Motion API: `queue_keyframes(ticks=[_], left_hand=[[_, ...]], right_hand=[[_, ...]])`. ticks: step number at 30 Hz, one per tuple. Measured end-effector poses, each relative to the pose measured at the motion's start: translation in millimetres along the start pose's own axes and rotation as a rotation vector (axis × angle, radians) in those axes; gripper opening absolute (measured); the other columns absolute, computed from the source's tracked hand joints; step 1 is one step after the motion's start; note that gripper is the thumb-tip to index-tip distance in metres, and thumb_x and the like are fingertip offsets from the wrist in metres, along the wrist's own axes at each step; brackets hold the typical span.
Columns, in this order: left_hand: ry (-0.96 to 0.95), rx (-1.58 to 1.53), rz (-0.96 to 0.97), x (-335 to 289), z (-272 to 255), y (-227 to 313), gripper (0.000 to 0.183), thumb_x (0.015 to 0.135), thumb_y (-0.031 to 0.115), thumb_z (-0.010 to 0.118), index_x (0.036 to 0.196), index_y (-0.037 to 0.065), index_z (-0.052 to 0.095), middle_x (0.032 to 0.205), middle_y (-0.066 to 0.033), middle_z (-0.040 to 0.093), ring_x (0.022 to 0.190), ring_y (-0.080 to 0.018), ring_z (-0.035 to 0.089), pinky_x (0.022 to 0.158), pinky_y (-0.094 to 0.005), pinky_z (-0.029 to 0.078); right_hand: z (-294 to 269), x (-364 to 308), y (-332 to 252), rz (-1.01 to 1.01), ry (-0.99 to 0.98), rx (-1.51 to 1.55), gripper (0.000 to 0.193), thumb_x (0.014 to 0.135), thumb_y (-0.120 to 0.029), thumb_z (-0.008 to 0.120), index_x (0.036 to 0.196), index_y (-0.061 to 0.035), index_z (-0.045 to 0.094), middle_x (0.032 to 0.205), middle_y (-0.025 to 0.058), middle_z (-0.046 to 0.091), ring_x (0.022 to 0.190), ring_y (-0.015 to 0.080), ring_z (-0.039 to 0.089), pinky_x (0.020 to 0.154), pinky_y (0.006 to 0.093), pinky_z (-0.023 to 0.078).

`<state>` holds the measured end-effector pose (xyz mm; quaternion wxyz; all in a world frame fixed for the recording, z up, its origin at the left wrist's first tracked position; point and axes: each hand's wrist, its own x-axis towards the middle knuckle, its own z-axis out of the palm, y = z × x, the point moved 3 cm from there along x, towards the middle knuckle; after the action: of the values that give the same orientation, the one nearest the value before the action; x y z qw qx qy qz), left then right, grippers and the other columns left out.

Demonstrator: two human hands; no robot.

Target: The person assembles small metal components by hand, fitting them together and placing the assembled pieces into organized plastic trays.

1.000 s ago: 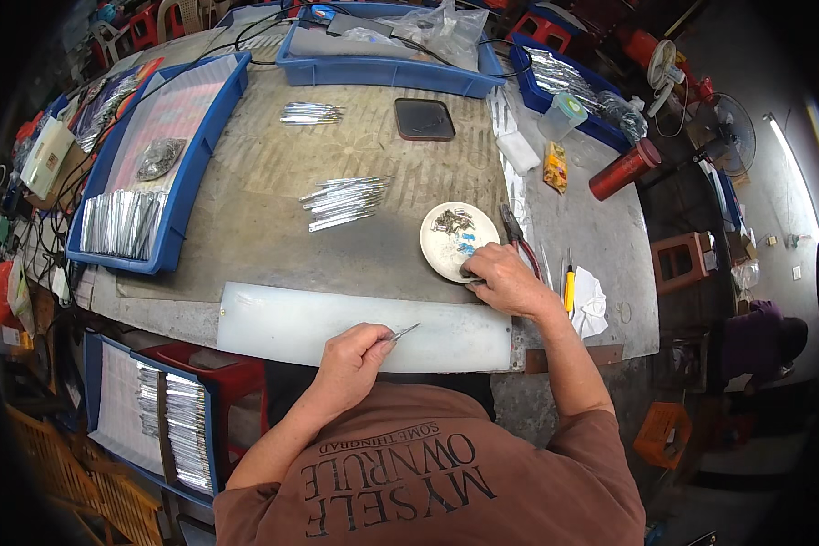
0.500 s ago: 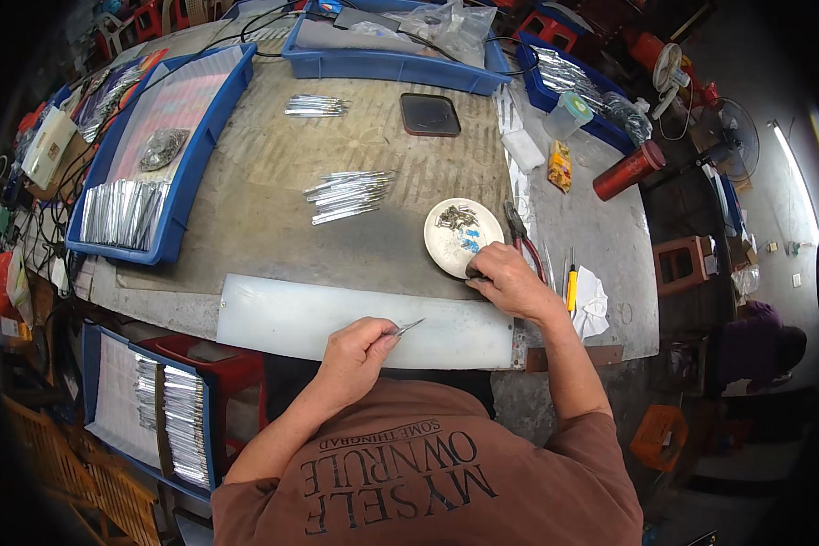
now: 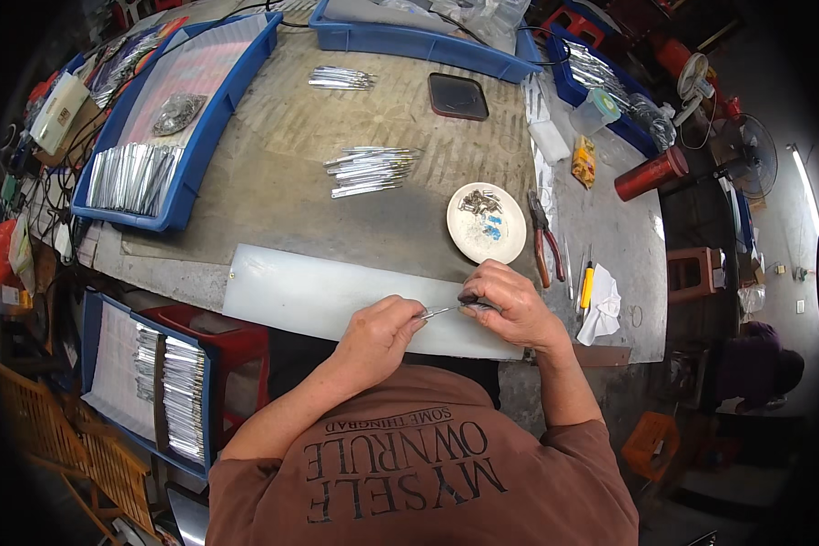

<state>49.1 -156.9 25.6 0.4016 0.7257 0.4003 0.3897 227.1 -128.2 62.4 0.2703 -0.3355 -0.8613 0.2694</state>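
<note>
Left hand (image 3: 378,335) has a thin metal rod (image 3: 441,311) pinched in its fingers above the pale board (image 3: 300,287); right hand (image 3: 508,305) bunched at the tip, can't tell gripping what. Looks like tip work; next move needs steady alignment.

Slim silver rod (image 3: 441,311), slightly slanted, in left fingers (image 3: 407,318)

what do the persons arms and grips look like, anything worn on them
Short brown sleeves leave both forearms bare. The left grip and right grip wear no gloves; no watch shows. Something dark sits at the right fingers, too small to identify.
</note>
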Motion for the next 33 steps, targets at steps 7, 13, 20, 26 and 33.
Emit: queue_keyframes(ticks=[7, 13, 20, 26, 33], left_hand=[[-0.022, -0.006, 0.003, -2, -1, 1, 0.009, 0.077, 0.002, 0.053, 0.085, -0.001, 0.052, 0.072, -0.0129, 0.052, 0.063, -0.0285, 0.052, 0.055, -0.0338, 0.042], [-0.040, 0.032, 0.015, -3, -1, 1, 0.009, 0.076, 0.002, 0.054, 0.084, -0.001, 0.053, 0.071, -0.0129, 0.052, 0.062, -0.0292, 0.052, 0.054, -0.0347, 0.042], [-0.023, 0.053, 0.045, -6, 0, -1, 0.009, 0.076, 0.001, 0.055, 0.084, -0.001, 0.053, 0.069, -0.0113, 0.051, 0.058, -0.0253, 0.051, 0.051, -0.0316, 0.040], [-0.027, 0.042, 0.046, -5, 2, 0, 0.008, 0.075, 0.002, 0.055, 0.082, -0.001, 0.052, 0.068, -0.0124, 0.051, 0.060, -0.0295, 0.053, 0.052, -0.0351, 0.042], [-0.017, 0.000, 0.047, -8, 5, 1, 0.008, 0.075, 0.003, 0.055, 0.082, 0.000, 0.053, 0.069, -0.0129, 0.051, 0.061, -0.0298, 0.053, 0.052, -0.0354, 0.042]], right_hand=[[4, 1, -4, -0.006, -0.034, 0.007, 0.016, 0.065, -0.003, 0.062, 0.077, -0.0013, 0.053, 0.071, 0.0084, 0.051, 0.068, 0.0247, 0.048, 0.059, 0.0334, 0.040], [6, 1, -8, -0.008, -0.070, -0.016, 0.015, 0.065, -0.002, 0.061, 0.078, -0.0012, 0.053, 0.072, 0.0081, 0.051, 0.069, 0.0249, 0.048, 0.061, 0.0339, 0.040], [7, 3, -13, -0.033, -0.087, -0.037, 0.017, 0.064, -0.001, 0.062, 0.078, -0.0010, 0.053, 0.071, 0.0085, 0.051, 0.069, 0.0259, 0.048, 0.061, 0.0343, 0.041], [11, 4, -14, -0.042, -0.096, -0.038, 0.018, 0.061, 0.000, 0.062, 0.077, -0.0009, 0.053, 0.071, 0.0091, 0.051, 0.069, 0.0264, 0.049, 0.061, 0.0345, 0.041], [15, 1, -15, -0.037, -0.105, -0.013, 0.023, 0.058, 0.000, 0.061, 0.079, -0.0008, 0.054, 0.073, 0.0096, 0.052, 0.070, 0.0263, 0.050, 0.061, 0.0342, 0.042]])
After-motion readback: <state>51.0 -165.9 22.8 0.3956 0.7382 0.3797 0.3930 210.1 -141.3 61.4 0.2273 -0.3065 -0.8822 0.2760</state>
